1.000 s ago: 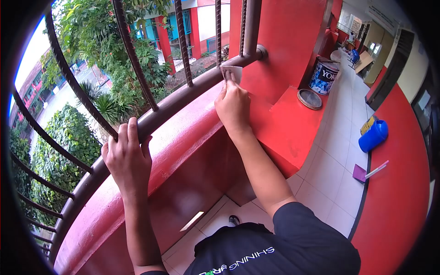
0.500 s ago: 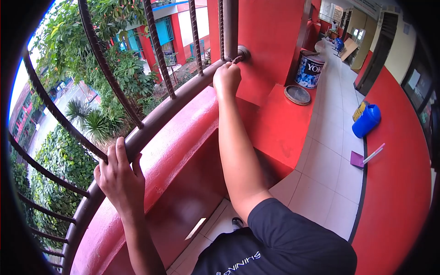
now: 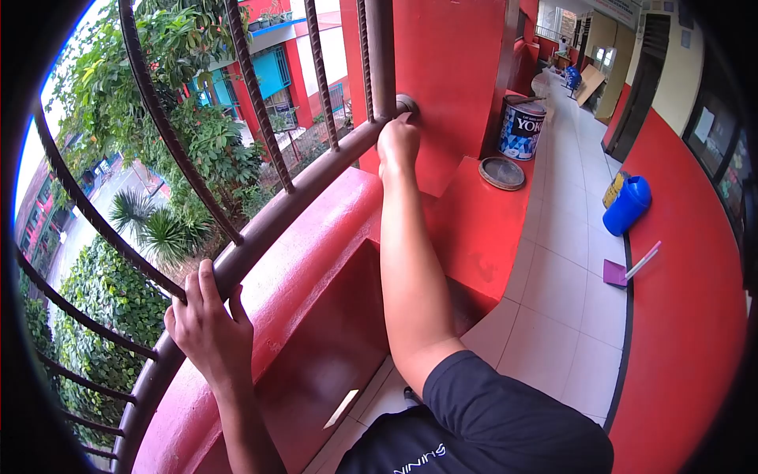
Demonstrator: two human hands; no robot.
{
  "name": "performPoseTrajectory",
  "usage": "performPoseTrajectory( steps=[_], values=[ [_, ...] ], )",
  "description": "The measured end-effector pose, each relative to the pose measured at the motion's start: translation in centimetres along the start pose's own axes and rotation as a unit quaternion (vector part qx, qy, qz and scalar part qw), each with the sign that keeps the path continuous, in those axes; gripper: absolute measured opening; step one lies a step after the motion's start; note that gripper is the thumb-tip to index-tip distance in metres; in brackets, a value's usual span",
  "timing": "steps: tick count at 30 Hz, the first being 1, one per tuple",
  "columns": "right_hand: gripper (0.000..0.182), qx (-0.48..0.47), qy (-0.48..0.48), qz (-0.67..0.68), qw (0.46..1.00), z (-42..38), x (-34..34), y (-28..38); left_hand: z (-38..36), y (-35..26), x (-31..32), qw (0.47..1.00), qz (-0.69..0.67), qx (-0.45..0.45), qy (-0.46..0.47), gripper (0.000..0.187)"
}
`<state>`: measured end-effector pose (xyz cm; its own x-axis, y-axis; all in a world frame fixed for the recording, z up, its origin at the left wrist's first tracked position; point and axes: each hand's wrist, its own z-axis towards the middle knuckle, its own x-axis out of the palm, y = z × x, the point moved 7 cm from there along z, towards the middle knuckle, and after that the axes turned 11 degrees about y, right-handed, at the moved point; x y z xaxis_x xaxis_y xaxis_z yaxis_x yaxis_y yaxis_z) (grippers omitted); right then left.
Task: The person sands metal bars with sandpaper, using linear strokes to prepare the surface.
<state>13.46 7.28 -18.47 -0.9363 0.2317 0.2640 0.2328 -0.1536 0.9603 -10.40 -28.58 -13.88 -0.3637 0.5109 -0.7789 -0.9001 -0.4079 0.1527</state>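
Note:
A thick brown metal rail (image 3: pixel 272 213) with twisted upright bars runs diagonally above a pink ledge (image 3: pixel 316 229). My left hand (image 3: pixel 209 324) rests over the rail at the lower left, its fingers wrapped onto the pipe and the thumb apart on the near side. Near the far end of the rail, beside the round joint at the red pillar (image 3: pixel 446 79), my right hand (image 3: pixel 399 142) is closed against the pipe. What its fingers hold is too small and hidden to make out.
A paint can (image 3: pixel 522 130) and its round lid (image 3: pixel 502 173) sit on the red ledge (image 3: pixel 474 229). Along the corridor's right wall stand a blue bin (image 3: pixel 628 207) and a purple dustpan (image 3: pixel 615 273). A person is far down the corridor.
My right hand has shifted slightly along the pipe's end, and its fingers have turned toward the joint. The view has moved a little; my left hand stays on the rail.

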Motion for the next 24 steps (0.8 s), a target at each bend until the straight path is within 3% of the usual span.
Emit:
performPoseTrajectory(
  steps=[1,3,5,7,9,10,11,13,15,17,19,21,23,24],
  values=[
    [0.042,0.018,-0.036,0.076,0.996,0.2,-0.6,0.4,0.0,0.2,0.0,1.0,-0.005,-0.005,0.014,0.055],
    [0.043,0.062,-0.068,0.062,0.994,1.8,0.1,-1.2,-0.2,0.2,-0.1,1.0,0.005,0.013,-0.01,0.055],
    [0.042,0.043,-0.014,-0.021,0.999,2.3,1.1,-3.7,-0.1,0.3,-0.1,1.0,-0.013,0.006,-0.007,0.056],
    [0.041,0.039,-0.011,0.012,0.999,1.9,1.4,-4.7,-0.2,0.2,-0.2,1.0,-0.022,-0.005,0.012,0.055],
    [0.04,0.053,-0.048,0.147,0.987,2.9,0.5,-4.2,-0.2,0.3,-0.4,1.0,-0.022,-0.003,0.005,0.055],
    [0.04,0.034,-0.1,0.07,0.992,0.6,-0.5,-1.1,-0.3,0.3,-0.3,1.0,-0.019,0.003,0.009,0.055],
    [0.04,0.03,-0.098,0.074,0.992,1.2,-0.4,-1.9,-0.3,0.3,-0.5,1.0,-0.008,0.009,-0.002,0.055],
    [0.034,0.087,0.001,0.057,0.995,2.5,1.1,-3.8,-0.2,0.3,-0.6,1.0,-0.03,0.003,0.007,0.054],
    [0.037,0.099,0.047,0.204,0.973,2.8,1.3,-4.2,-0.4,0.4,-0.4,1.0,-0.03,-0.001,0.006,0.054],
    [0.036,0.034,-0.014,0.163,0.986,3.3,-0.4,-2.7,-0.4,0.4,-0.5,1.0,-0.026,0.007,0.002,0.054],
    [0.037,-0.011,-0.092,-0.045,0.995,3.7,-0.6,-2.8,-0.4,0.5,-0.4,1.0,-0.024,0.009,0.004,0.054],
    [0.041,0.081,0.056,0.06,0.993,0.7,0.8,-3.2,-0.3,0.4,-0.4,0.999,-0.031,0.009,0.006,0.055],
    [0.042,0.09,0.043,0.124,0.987,-0.1,0.5,-1.9,-0.2,0.4,-0.4,0.999,-0.028,-0.005,0.024,0.055],
    [0.032,0.067,-0.009,0.091,0.994,6.0,0.0,-6.1,-0.3,0.4,-0.2,1.0,-0.022,-0.001,0.017,0.055]
  ],
)
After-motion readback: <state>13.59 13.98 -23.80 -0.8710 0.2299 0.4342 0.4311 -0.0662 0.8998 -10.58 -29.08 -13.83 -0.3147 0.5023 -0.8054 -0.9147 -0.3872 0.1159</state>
